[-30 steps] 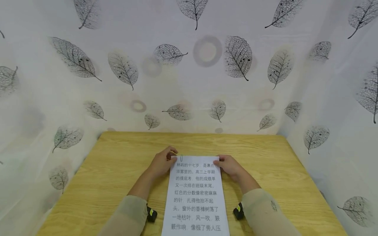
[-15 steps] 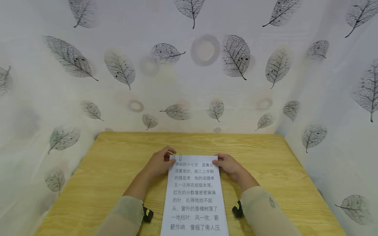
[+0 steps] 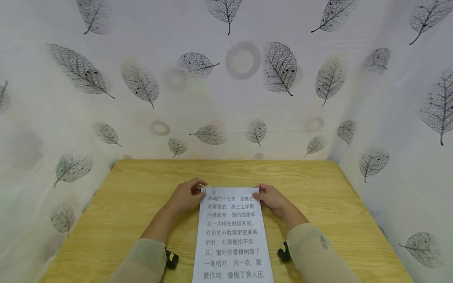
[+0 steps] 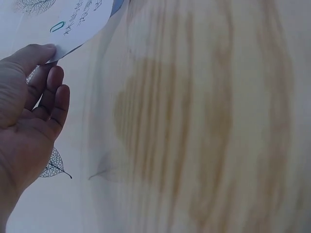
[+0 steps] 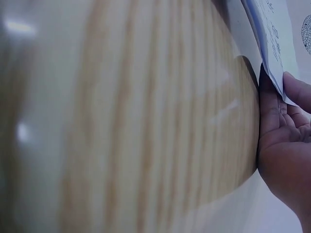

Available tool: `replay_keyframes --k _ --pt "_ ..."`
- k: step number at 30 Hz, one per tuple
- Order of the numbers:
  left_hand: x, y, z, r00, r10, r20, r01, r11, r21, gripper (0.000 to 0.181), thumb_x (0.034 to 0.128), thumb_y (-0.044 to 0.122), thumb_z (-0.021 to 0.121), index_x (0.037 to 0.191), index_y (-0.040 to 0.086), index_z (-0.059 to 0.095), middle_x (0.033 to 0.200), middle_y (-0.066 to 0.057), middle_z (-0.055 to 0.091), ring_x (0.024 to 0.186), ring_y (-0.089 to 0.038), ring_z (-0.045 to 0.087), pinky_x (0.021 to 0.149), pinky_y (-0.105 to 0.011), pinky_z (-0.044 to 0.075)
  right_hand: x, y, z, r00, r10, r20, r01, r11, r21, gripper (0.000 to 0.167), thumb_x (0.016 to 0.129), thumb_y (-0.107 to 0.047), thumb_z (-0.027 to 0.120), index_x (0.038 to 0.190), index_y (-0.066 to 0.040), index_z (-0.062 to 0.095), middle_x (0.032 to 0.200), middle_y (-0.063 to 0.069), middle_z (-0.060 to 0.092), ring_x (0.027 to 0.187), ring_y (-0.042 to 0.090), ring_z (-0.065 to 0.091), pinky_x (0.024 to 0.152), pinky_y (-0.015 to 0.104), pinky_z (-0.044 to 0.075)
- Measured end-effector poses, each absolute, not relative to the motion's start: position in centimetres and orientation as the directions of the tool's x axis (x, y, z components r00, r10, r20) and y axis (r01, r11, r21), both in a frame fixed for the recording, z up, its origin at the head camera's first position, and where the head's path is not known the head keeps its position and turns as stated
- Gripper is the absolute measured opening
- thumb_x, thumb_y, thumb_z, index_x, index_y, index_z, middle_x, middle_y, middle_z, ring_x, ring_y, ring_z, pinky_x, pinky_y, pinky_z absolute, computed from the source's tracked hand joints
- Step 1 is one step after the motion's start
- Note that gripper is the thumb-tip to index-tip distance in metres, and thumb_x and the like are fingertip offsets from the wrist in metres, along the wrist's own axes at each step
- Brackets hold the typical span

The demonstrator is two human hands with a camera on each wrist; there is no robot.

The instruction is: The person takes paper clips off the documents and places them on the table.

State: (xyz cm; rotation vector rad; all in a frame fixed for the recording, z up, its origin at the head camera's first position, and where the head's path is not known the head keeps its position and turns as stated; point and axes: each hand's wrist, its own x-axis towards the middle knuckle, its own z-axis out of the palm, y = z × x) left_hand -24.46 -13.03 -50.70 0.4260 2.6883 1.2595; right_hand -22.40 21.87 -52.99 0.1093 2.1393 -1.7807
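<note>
White paper point(image 3: 231, 236) printed with large Chinese characters lies between my hands in the head view, its bottom running out of the frame. A green paper clip point(image 4: 57, 26) sits on its top edge near the left corner. Closer to that corner is a second thin clip-like shape point(image 3: 204, 189). My left hand point(image 3: 186, 195) pinches the top left corner, thumb in front and fingers behind. At the top right corner, my right hand point(image 3: 274, 198) pinches the paper between thumb and fingers. More than one layer of paper shows in the right wrist view.
The wooden table point(image 3: 124, 212) extends under and around the paper. A pale curtain point(image 3: 226, 94) with leaf prints stands behind the table and along both sides. Small black devices point(image 3: 172, 260) are on both wrists.
My left hand has slid slightly outward along the corner, uncovering the second clip-like shape. My right hand keeps its hold. The whole head view has shifted a little.
</note>
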Motion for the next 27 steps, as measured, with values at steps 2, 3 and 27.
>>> replay_keyframes --k 2,3,27 --pt "-24.4 -13.1 -50.7 -0.950 0.311 -0.009 0.193 0.612 0.767 0.033 0.0983 0.017 0.080 0.131 0.019 0.073 0.108 0.001 0.079 0.097 -0.015 0.068 0.093 -0.034 0.057 -22.3 21.8 -52.9 -0.935 -0.157 -0.318 0.284 0.207 -0.936 0.011 0.108 -0.007 0.062 0.117 0.000 0.064 0.114 0.011 0.079 0.095 0.014 0.074 0.084 0.025 0.059" --pt "-24.4 -13.2 -50.7 -0.951 0.309 -0.011 0.191 0.614 0.766 0.033 0.0982 0.018 0.081 0.131 0.020 0.073 0.107 0.002 0.079 0.098 -0.014 0.069 0.093 -0.035 0.058 -22.2 21.8 -52.9 -0.935 -0.152 -0.319 0.286 0.205 -0.936 0.011 0.108 -0.006 0.062 0.117 0.000 0.064 0.114 0.011 0.079 0.095 0.014 0.074 0.083 0.025 0.059" --pt "-24.1 -15.5 -50.3 -0.967 0.253 -0.036 0.139 0.640 0.756 0.035 0.0992 0.016 0.080 0.134 0.018 0.074 0.113 -0.002 0.082 0.110 -0.022 0.075 0.100 -0.044 0.062 -22.4 21.4 -53.1 -0.931 -0.105 -0.351 0.320 0.232 -0.918 0.011 0.108 -0.008 0.064 0.116 0.000 0.065 0.110 0.011 0.078 0.093 0.015 0.072 0.081 0.025 0.057"
